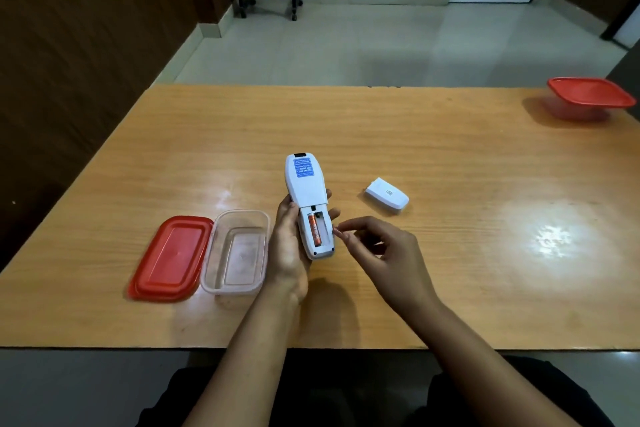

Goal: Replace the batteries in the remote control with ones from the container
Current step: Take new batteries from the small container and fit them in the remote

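Note:
My left hand (287,253) holds a white remote control (304,184) above the table, back side up, with its battery compartment uncovered. One orange battery (315,234) lies in the left slot; the right slot looks empty. My right hand (384,250) hovers just right of the compartment, thumb and index fingertips pinched together beside the remote's edge. Whether they hold anything is unclear. The remote's white battery cover (387,198) lies on the table to the right. Left of my left hand stands a clear, lidless plastic container (207,274) with nothing visible inside.
A red lid (173,258) lies flat against the clear container's left side. A second container with a red lid (588,97) stands at the far right of the wooden table (450,149). The table's near edge runs just in front of my body.

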